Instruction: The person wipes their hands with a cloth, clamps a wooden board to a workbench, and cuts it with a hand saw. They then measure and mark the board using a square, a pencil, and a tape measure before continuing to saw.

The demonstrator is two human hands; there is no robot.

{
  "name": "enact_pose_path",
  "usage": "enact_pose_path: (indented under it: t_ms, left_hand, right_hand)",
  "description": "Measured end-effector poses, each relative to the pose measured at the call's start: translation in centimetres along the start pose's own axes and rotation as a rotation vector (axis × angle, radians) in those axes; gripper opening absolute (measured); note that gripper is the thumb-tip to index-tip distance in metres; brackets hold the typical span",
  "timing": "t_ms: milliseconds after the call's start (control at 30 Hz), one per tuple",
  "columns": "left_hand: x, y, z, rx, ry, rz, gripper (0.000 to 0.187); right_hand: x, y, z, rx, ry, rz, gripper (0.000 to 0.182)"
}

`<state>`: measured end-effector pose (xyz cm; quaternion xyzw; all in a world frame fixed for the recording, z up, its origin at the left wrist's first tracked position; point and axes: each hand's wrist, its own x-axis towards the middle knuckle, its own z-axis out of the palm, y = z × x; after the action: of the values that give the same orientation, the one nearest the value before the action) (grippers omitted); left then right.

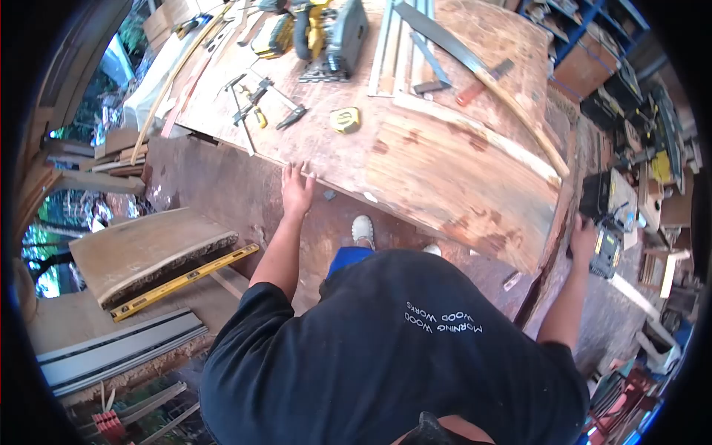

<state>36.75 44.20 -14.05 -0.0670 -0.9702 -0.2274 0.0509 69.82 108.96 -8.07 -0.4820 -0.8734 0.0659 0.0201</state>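
My left hand point(297, 191) rests at the near edge of the worktable point(337, 159), fingers spread over the rim. A yellow tape measure point(345, 120) lies farther in on the tabletop, with bar clamps point(263, 104) to its left. Near my right side is a wide wooden board point(452, 178) with darker patches, flat on the table. My right hand point(583, 236) reaches down at the side bench, right beside a black device point(606, 252) that looks like a battery charger. Its fingers are partly hidden, and I cannot tell whether they grip anything.
A circular saw point(334, 37) stands at the table's far side. A handsaw point(445, 41) and a hammer point(486, 81) lie to its right. On the left, a yellow spirit level point(185, 282) leans along a thick slab point(148, 248), near metal rails point(122, 348). Cluttered shelves point(593, 52) line the right.
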Motion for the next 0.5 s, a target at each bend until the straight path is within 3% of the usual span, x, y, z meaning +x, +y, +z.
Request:
enact_pose_path:
  t_ms: [33,100,167,300,367,500]
  left_hand:
    - [0.3,-0.7,-0.1,-0.015,0.016,0.026,0.051]
    - [0.9,-1.5,-0.9,-0.067,0.012,0.04,0.05]
    - [2.6,-1.8,-0.8,-0.194,-0.008,0.153,0.049]
    - [6.9,0.7,-0.7,-0.368,-0.072,0.352,0.047]
    - [9.3,3.0,0.4,-0.481,-0.116,0.488,0.047]
    - [13.2,9.9,2.1,-0.736,-0.271,0.728,0.046]
  right_hand:
    - [1.1,3.0,2.2,-0.069,0.182,-0.014,0.071]
    - [-1.3,0.2,1.3,0.025,0.2,-0.006,0.07]
    - [-4.4,-5.1,-0.4,0.203,-0.029,0.022,0.068]
    - [-9.6,-11.4,1.4,0.252,-0.148,0.07,0.069]
    - [-11.4,-10.1,3.9,-0.013,0.037,-0.002,0.064]
    - [-17.4,-9.9,1.0,0.141,-0.197,0.308,0.059]
